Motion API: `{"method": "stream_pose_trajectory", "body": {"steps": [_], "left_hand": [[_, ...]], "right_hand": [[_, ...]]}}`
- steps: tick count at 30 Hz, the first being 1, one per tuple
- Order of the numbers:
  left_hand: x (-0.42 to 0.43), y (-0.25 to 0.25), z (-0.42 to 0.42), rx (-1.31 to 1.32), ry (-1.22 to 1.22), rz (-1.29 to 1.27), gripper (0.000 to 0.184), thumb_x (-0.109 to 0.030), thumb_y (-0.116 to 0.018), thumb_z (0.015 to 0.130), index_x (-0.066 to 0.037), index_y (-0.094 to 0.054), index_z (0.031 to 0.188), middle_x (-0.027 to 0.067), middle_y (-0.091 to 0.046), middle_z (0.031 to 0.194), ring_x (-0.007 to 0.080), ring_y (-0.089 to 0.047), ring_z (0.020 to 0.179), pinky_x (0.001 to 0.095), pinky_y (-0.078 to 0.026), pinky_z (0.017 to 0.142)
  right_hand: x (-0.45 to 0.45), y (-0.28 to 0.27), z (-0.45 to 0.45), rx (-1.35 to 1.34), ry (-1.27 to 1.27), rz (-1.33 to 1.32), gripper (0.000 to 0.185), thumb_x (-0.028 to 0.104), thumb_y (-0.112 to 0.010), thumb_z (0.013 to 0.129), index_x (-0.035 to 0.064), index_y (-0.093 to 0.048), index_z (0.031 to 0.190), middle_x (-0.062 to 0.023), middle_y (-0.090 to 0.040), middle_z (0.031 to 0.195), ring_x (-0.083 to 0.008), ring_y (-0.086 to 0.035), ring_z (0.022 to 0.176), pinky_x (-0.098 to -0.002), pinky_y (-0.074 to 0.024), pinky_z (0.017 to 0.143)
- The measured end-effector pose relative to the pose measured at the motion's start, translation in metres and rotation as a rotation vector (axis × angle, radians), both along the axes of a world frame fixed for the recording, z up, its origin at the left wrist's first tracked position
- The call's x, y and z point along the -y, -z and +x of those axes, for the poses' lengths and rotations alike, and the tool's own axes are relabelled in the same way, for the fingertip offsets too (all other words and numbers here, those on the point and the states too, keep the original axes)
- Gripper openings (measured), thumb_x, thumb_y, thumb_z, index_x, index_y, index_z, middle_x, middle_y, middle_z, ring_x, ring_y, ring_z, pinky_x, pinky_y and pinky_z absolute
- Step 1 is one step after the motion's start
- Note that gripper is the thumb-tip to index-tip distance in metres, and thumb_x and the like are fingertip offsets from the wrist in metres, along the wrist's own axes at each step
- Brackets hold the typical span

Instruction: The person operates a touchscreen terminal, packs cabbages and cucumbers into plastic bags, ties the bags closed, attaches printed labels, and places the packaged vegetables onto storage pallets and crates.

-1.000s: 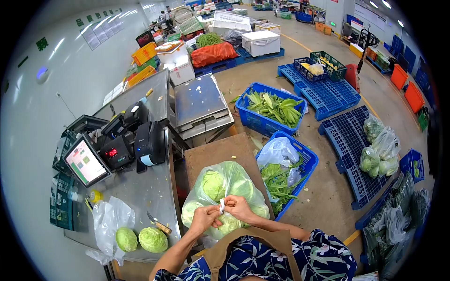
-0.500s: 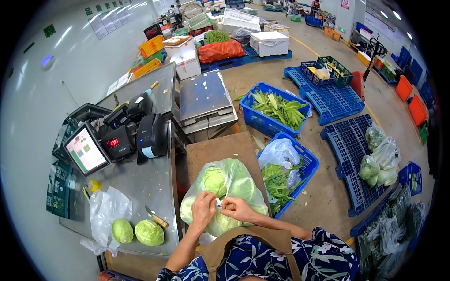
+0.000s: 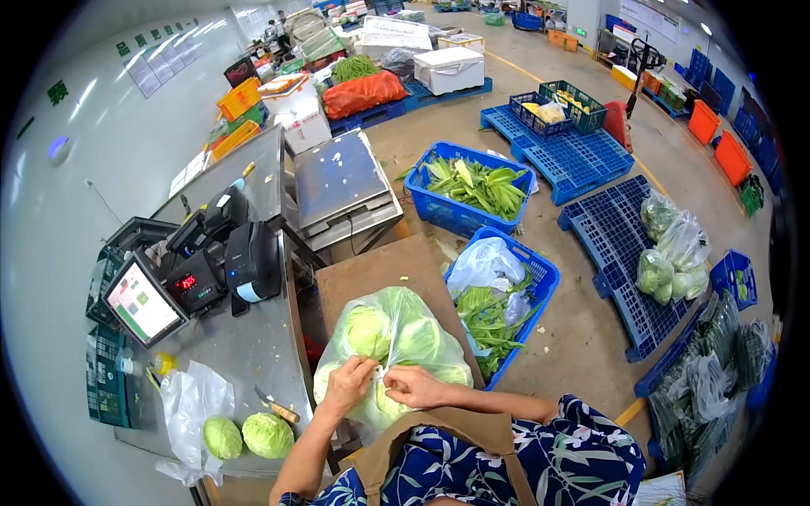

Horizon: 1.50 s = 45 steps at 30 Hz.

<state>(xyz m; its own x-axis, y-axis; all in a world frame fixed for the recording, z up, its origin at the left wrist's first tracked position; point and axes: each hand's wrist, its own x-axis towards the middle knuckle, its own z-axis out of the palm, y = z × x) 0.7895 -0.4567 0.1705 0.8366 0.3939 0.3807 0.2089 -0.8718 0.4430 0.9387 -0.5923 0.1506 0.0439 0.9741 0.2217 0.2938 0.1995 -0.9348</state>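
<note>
Atop brown board [image 3: 371, 268], bag [image 3: 394, 337] of cabbages [image 3: 369, 329]; over its near side, my arms [image 3: 498, 402] angle inward, left hand [image 3: 348, 384] and right hand [image 3: 413, 386] close together, knuckles up, fingers pinched on bag.

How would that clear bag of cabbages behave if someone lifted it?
The bag would probably sag and change shape, since it looks thin. It's likely heavy, with several cabbages inside. Rolling seems unlikely: it sits broad and slumped.
</note>
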Motion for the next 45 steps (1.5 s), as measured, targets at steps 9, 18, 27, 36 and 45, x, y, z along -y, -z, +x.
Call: {"method": "stream_pose_trajectory", "body": {"steps": [9, 18, 27, 36, 45], "left_hand": [[-0.004, 0.043, 0.03, 0.2, -0.434, -0.238, 0.012, -0.005, -0.056, 0.08, -0.001, -0.066, 0.087, 0.0159, -0.063, 0.078, 0.0335, -0.061, 0.072, 0.0398, -0.048, 0.065], [0.023, 0.017, 0.011, 0.429, -0.367, -0.69, 0.013, 0.005, -0.057, 0.08, 0.004, -0.066, 0.09, 0.0076, -0.064, 0.08, 0.0119, -0.059, 0.065, 0.024, -0.046, 0.059], [0.043, -0.004, 0.015, 0.426, -0.423, -0.347, 0.014, 0.008, -0.058, 0.075, 0.003, -0.067, 0.085, 0.0101, -0.066, 0.082, 0.0179, -0.063, 0.072, 0.0273, -0.05, 0.063], [0.021, -0.01, 0.027, 0.274, -0.384, -0.282, 0.01, 0.001, -0.065, 0.074, -0.001, -0.066, 0.083, 0.0094, -0.066, 0.082, 0.0201, -0.064, 0.071, 0.0302, -0.05, 0.063], [0.055, 0.032, -0.112, 0.568, -1.131, -0.808, 0.019, -0.013, -0.063, 0.088, 0.002, -0.064, 0.1, 0.0001, -0.06, 0.075, 0.0061, -0.052, 0.064, 0.0202, -0.042, 0.058]], "right_hand": [[-0.017, 0.009, -0.007, 0.5, -0.124, 0.371, 0.014, 0.018, -0.063, 0.069, 0.0095, -0.054, 0.075, -0.0114, -0.051, 0.078, -0.0304, -0.05, 0.069, -0.0421, -0.0389, 0.065], [-0.004, 0.009, 0.003, 0.452, 0.242, 0.355, 0.049, 0.008, -0.076, 0.066, 0.0018, -0.055, 0.11, -0.0157, -0.059, 0.109, -0.0307, -0.055, 0.096, -0.0403, -0.0396, 0.084], [-0.047, 0.029, -0.003, 0.331, 0.087, 0.242, 0.051, 0.01, -0.076, 0.064, -0.0021, -0.053, 0.108, -0.0155, -0.059, 0.097, -0.0315, -0.055, 0.092, -0.0408, -0.0365, 0.084], [-0.065, 0.033, 0.004, -0.155, -0.109, -0.342, 0.022, 0.005, -0.066, 0.067, -0.005, -0.06, 0.085, -0.0118, -0.058, 0.061, -0.0202, -0.057, 0.062, -0.0337, -0.044, 0.063], [-0.09, -0.018, 0.0, 0.474, -0.335, -0.632, 0.049, 0.044, -0.067, 0.074, -0.0056, -0.066, 0.077, -0.023, -0.063, 0.068, -0.0322, -0.064, 0.067, -0.042, -0.0486, 0.064]]}}
